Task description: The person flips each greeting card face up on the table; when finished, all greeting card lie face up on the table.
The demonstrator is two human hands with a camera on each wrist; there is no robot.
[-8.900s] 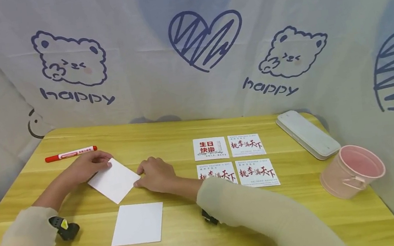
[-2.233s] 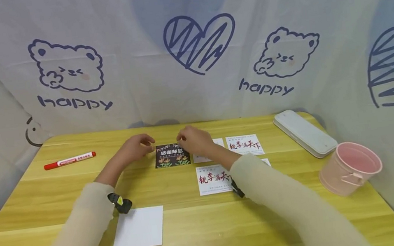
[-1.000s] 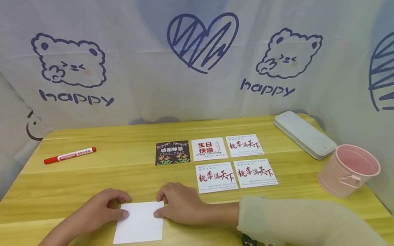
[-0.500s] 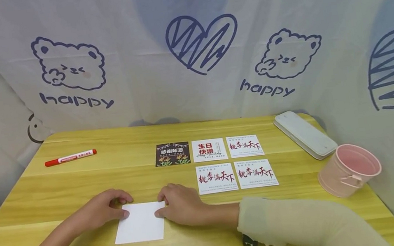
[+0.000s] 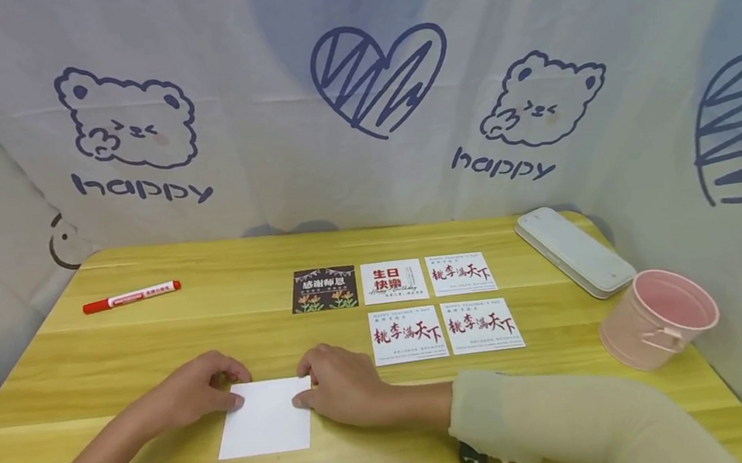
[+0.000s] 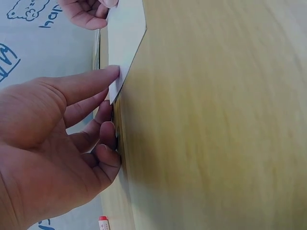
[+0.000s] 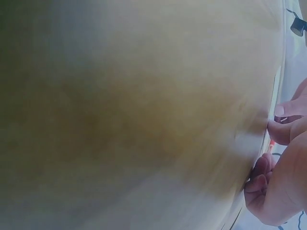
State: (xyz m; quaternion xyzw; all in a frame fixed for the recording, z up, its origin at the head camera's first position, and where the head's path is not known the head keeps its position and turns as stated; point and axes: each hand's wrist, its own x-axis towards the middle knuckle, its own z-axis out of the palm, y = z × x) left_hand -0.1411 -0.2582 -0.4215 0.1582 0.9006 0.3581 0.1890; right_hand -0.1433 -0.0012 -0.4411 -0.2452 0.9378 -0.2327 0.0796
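Observation:
A blank white square card lies near the table's front, plain side up. My left hand pinches its far left corner, with the thumb on top. On the card's right edge my right hand holds the far corner the same way. The left wrist view shows the left thumb on the white card and the other fingers curled at its edge. In the right wrist view the right hand is at the far side, its grip partly hidden. The card's underside is out of sight.
Behind the right hand lie a black flower card, a red-lettered birthday card and several cards with red calligraphy. A red marker lies at left. At right are a white case and a pink bucket.
Another white-backed card left the left side of the table; the black flower card now lies left of the birthday card. Both hands came back to the front white card, which has shifted slightly right.

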